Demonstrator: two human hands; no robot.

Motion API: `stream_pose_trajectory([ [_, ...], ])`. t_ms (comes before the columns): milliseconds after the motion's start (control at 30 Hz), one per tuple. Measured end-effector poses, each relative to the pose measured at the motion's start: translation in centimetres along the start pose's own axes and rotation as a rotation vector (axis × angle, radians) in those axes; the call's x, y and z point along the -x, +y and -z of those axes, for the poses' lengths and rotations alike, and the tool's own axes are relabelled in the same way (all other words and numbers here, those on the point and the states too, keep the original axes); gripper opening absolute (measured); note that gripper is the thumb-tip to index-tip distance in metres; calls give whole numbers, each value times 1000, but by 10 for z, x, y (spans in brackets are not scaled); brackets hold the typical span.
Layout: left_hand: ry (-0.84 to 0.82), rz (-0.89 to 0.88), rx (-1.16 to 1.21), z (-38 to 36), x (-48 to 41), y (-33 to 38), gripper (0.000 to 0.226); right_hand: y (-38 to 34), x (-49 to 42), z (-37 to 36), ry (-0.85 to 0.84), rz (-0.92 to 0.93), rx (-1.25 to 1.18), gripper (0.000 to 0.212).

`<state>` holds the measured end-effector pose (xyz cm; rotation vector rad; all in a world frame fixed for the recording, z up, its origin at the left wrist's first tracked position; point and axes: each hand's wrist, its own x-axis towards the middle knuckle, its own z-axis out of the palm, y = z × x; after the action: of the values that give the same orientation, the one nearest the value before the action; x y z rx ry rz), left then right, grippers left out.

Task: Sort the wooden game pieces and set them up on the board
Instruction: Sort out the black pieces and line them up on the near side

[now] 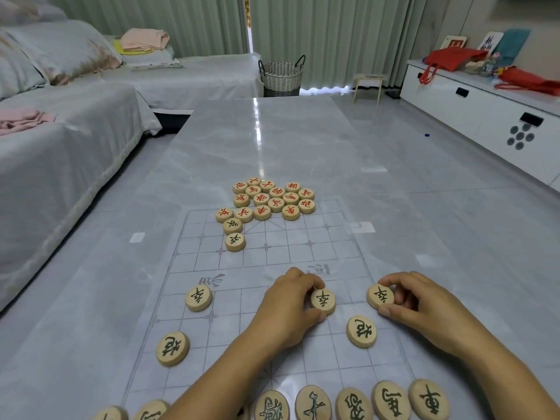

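A clear board sheet [272,259] with a printed grid lies on the grey table. My left hand [288,310] pinches a round wooden piece with a dark character [323,301] on the board's near half. My right hand [424,307] pinches a second dark-marked piece [380,296] at the board's right edge. More dark-marked pieces stand on the grid: one at the left [198,297], one lower left [172,348], one between my hands [361,331]. A row of them [351,403] lines the near edge. A cluster of red-marked pieces [274,198] sits at the far edge, with two dark-marked pieces [234,234] beside it.
A grey-covered sofa [60,153] with folded cloths runs along the left. A white low cabinet [485,116] with red bags stands at the right. A woven basket [281,75] and a small wooden stool [368,86] stand beyond the table's far end.
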<state>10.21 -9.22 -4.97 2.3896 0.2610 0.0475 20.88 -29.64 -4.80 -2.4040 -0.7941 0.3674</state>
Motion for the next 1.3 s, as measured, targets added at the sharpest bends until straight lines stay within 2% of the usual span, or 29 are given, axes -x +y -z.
stream_pose_trajectory([
  [367,5,-5,-2,0,0,0,42,-1,0,0,-7,-17,-4,32],
  [467,8,-5,18,1,1,0,49,0,0,2,-15,-45,-100,38],
  [567,69,2,28,12,8,-2,55,1,0,3,6,-62,-218,32],
  [667,179,3,-25,39,19,-18,50,2,-1,2,41,-75,-241,21],
  [767,244,103,-206,72,32,-47,49,-1,-2,3,61,-123,-307,16],
  [833,210,226,-328,85,40,-63,53,-5,-3,6,68,-158,-347,15],
  [900,153,286,-354,88,47,-72,53,-11,-2,9,80,-184,-362,18],
  [967,137,263,-378,85,50,-77,47,-21,1,9,125,-177,-309,21],
  [1100,228,219,-359,85,52,-84,30,-55,11,6,196,-72,-177,19],
  [1200,256,227,-304,89,56,-93,25,-83,17,-1,105,28,-70,17],
  [1300,274,246,-258,96,62,-105,35,-106,17,-14,19,104,10,18],
])
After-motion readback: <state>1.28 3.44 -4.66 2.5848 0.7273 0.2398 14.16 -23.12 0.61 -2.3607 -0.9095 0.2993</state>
